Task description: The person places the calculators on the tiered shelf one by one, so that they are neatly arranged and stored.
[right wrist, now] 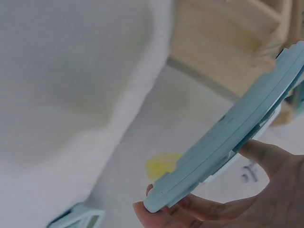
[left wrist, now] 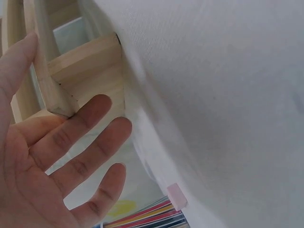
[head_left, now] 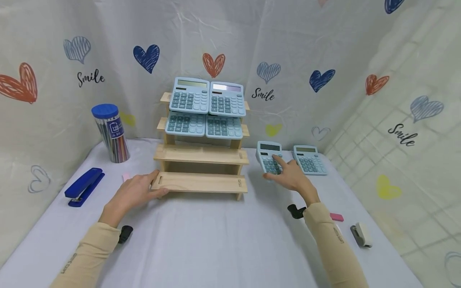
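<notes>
A tiered wooden rack (head_left: pixel 201 154) stands at the middle of the table. My left hand (head_left: pixel 138 192) holds the left end of its lowest board, thumb at the front and index finger behind; the other fingers (left wrist: pixel 95 147) are spread loose. My right hand (head_left: pixel 289 176) grips a light blue calculator (head_left: pixel 270 158) by its right side, tilted and right of the rack. In the right wrist view this calculator (right wrist: pixel 228 133) is seen edge-on, raised off the cloth. Another calculator (head_left: pixel 310 161) lies behind my right hand. Two calculators (head_left: pixel 208 97) lean on the top tier and two more (head_left: pixel 204 126) on the tier below.
At the left are a blue-lidded tub of pencils (head_left: pixel 112 136) and a blue stapler (head_left: pixel 84 187). A pink eraser-like block (left wrist: pixel 176 196) lies beside my left hand. Near my right forearm are a pink piece (head_left: pixel 336 217) and a small white-and-grey stapler (head_left: pixel 361 235). A printed curtain hangs behind.
</notes>
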